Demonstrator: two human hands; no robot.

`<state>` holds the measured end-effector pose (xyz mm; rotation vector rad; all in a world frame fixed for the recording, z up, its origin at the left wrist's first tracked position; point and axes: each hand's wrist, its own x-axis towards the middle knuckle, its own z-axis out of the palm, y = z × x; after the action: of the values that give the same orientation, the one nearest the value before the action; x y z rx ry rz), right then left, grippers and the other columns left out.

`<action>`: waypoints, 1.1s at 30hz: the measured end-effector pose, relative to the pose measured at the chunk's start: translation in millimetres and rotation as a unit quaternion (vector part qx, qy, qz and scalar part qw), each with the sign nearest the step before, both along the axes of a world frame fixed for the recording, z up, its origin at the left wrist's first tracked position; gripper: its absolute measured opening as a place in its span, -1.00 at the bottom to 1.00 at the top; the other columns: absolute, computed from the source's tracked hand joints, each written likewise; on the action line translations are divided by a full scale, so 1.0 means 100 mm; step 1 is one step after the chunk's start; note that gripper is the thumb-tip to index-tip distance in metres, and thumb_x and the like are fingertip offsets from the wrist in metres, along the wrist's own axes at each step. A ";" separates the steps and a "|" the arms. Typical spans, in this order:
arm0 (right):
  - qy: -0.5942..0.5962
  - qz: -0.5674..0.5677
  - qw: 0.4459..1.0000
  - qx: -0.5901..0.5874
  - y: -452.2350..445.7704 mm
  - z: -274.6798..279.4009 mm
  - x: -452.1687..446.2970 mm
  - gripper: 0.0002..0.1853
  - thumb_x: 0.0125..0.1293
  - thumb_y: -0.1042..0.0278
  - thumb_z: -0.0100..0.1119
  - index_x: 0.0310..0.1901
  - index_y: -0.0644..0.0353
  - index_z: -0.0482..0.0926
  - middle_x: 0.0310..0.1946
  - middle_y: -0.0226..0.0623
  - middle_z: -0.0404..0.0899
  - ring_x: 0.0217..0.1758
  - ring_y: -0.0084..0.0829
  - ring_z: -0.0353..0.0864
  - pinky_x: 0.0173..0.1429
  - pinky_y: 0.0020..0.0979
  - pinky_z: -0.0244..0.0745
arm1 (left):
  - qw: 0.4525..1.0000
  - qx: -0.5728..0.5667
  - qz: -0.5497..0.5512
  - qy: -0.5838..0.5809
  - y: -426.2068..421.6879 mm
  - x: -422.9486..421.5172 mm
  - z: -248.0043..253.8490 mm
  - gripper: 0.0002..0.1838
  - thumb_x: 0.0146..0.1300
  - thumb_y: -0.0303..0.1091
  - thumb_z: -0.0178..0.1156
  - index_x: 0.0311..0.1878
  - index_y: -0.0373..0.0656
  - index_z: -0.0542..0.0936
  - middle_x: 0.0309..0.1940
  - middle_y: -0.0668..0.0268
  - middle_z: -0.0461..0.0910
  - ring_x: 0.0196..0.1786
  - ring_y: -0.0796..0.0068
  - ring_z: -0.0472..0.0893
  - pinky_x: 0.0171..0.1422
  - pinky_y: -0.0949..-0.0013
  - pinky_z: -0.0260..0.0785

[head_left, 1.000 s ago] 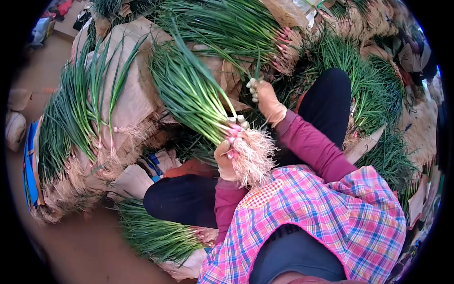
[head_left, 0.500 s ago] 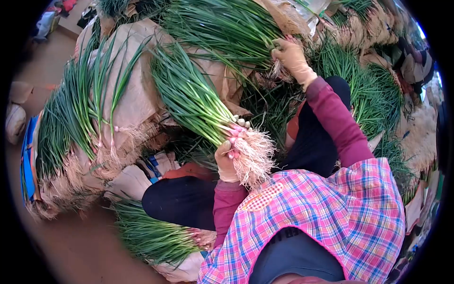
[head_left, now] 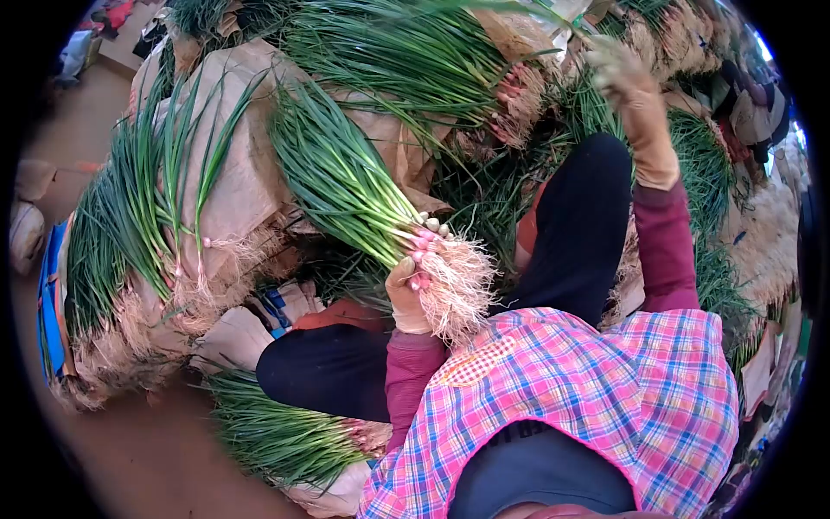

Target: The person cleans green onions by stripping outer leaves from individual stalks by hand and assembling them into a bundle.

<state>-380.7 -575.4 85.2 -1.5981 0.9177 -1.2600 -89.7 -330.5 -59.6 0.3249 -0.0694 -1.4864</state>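
Observation:
My gloved left hand [head_left: 406, 294] is closed around the lower stems of a bunch of spring onions [head_left: 367, 195]. The bunch lies tilted across my lap, its long green leaves toward the upper left and its pinkish bulbs and pale roots toward me. A few round whitish bulb ends show at its upper edge. My gloved right hand [head_left: 624, 73], smeared by motion, is raised at the upper right. A blurred green spring onion stalk [head_left: 553, 17] runs from its fingers to the left. Below and left of that hand lies a large heap of spring onions [head_left: 398, 60].
More spring onions [head_left: 130, 216] lie over brown sacking [head_left: 246, 130] on the left. Another bundle [head_left: 285, 428] rests beside my left knee. Loose greens [head_left: 484, 190] lie between my legs, with further piles [head_left: 700, 164] on the right. Brown floor [head_left: 164, 450] shows at lower left.
My right hand has moved from the root end of the large heap up and to the right, with a blurred stalk trailing from it. My left hand still holds the bunch, nearly unmoved.

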 end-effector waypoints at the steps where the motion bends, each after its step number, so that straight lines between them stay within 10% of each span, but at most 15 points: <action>1: 0.051 -0.103 0.992 -0.045 0.05 -0.03 -0.26 -0.51 0.40 0.40 0.09 0.32 0.30 0.32 -0.02 -0.31 0.63 -0.26 -0.67 0.54 -0.15 -0.66 0.44 | 1.000 0.001 -0.005 0.002 0.01 0.00 0.00 -0.22 0.05 -0.21 0.25 0.35 -0.26 0.26 0.17 0.13 0.48 0.25 0.19 0.46 0.40 0.09 0.27; 4: 0.154 -0.319 0.926 -0.130 0.28 -0.47 -1.11 -0.58 0.40 0.40 0.03 0.28 0.20 0.41 0.09 -0.24 0.60 -0.21 -0.59 0.57 -0.07 -0.55 0.48 | 0.999 -0.010 0.022 -0.022 -0.01 -0.03 -0.05 -0.28 0.14 -0.13 0.19 0.35 -0.23 0.30 0.20 0.13 0.46 0.28 0.19 0.44 0.42 0.05 0.27; 6: 0.497 -0.304 0.805 -0.111 0.50 -1.03 -1.70 -0.57 0.35 0.34 0.10 0.25 0.13 0.46 0.16 -0.15 0.55 0.18 -0.27 0.57 0.17 -0.35 0.45 | 0.999 -0.035 0.012 -0.039 -0.04 -0.02 0.03 -0.26 0.14 -0.13 0.19 0.36 -0.27 0.27 0.18 0.13 0.47 0.28 0.21 0.43 0.41 0.10 0.28; 9: 0.510 -0.351 0.783 -0.064 0.72 -0.97 -1.34 -0.66 0.29 0.33 0.16 0.11 0.08 0.58 0.06 -0.15 0.60 0.11 -0.20 0.59 0.15 -0.31 0.45 | 0.998 -0.044 -0.002 -0.036 -0.09 -0.03 0.04 -0.24 0.14 -0.14 0.22 0.36 -0.30 0.24 0.13 0.15 0.48 0.23 0.23 0.45 0.42 0.12 0.27; 11: 0.354 -0.279 0.888 -0.088 0.67 -0.58 -0.62 -0.69 0.27 0.32 0.22 0.04 0.17 0.61 -0.05 -0.21 0.63 -0.02 -0.23 0.62 0.08 -0.35 0.47 | 0.999 -0.014 0.013 -0.026 -0.08 -0.05 0.02 -0.18 0.06 -0.15 0.26 0.38 -0.26 0.24 0.12 0.15 0.48 0.21 0.25 0.46 0.38 0.10 0.30; 17: 0.599 -0.167 0.750 -0.225 -0.49 -1.27 1.09 -0.67 0.16 0.01 0.31 -0.23 0.12 0.68 -0.23 -0.13 0.65 -0.10 -0.09 0.61 -0.01 -0.14 0.50 | 0.999 -0.023 0.027 0.002 -0.10 -0.13 0.13 -0.30 0.04 -0.19 0.24 0.25 -0.33 0.34 0.15 0.08 0.47 0.27 0.17 0.44 0.50 0.12 0.17; 20: 0.347 -0.041 0.937 0.029 -0.30 -1.09 1.46 -0.64 0.13 0.08 0.37 -0.29 0.28 0.68 -0.41 -0.12 0.68 -0.33 -0.20 0.64 -0.17 -0.26 0.49 | 0.996 -0.056 0.052 -0.041 -0.19 -0.08 -0.01 -0.27 0.02 -0.20 0.25 0.27 -0.35 0.34 0.16 0.05 0.46 0.27 0.13 0.45 0.50 0.08 0.16; 23: -0.053 0.204 0.940 0.268 0.41 -1.21 1.54 -0.76 0.32 0.19 0.27 -0.29 0.22 0.71 -0.46 -0.41 0.66 -0.40 -0.61 0.54 -0.20 -0.50 0.45 | 0.999 -0.003 -0.043 -0.025 -0.06 0.06 -0.15 -0.25 0.04 -0.20 0.24 0.30 -0.35 0.33 0.11 0.04 0.51 0.17 0.16 0.54 0.36 0.08 0.34; 28: -0.085 0.289 0.856 0.420 0.92 -1.53 1.65 -0.63 0.34 0.19 0.23 0.04 0.28 0.57 -0.31 -0.44 0.65 -0.31 -0.68 0.50 -0.23 -0.63 0.41 | 0.994 0.065 -0.070 -0.044 -0.10 0.01 -0.21 -0.41 0.10 -0.47 0.19 0.26 -0.33 0.39 -0.01 0.14 0.60 -0.08 0.35 0.63 0.12 0.32 0.50; 29: -0.088 0.261 0.859 0.432 0.83 -1.59 1.71 -0.69 0.33 0.25 0.25 0.00 0.26 0.57 -0.32 -0.44 0.64 -0.44 -0.73 0.43 -0.34 -0.68 0.33 | 0.994 0.064 -0.077 -0.039 -0.08 0.00 -0.29 -0.31 0.05 -0.44 0.21 0.33 -0.33 0.31 0.14 0.04 0.50 0.15 0.13 0.54 0.32 0.04 0.38; 33: -0.113 0.141 0.908 0.377 0.84 -1.50 1.99 -0.80 0.34 0.29 0.22 -0.12 0.21 0.57 -0.49 -0.50 0.53 -0.65 -0.74 0.29 -0.59 -0.64 0.22 | 0.992 0.076 -0.055 -0.083 -0.07 0.03 -0.19 -0.46 0.05 -0.48 0.24 0.16 -0.40 0.44 -0.09 0.16 0.61 -0.29 0.44 0.60 -0.08 0.36 0.51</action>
<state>-182.2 -491.0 -64.6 -0.9013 0.8425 -0.7237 -86.7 -337.9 -78.5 0.5773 -0.1091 -1.5759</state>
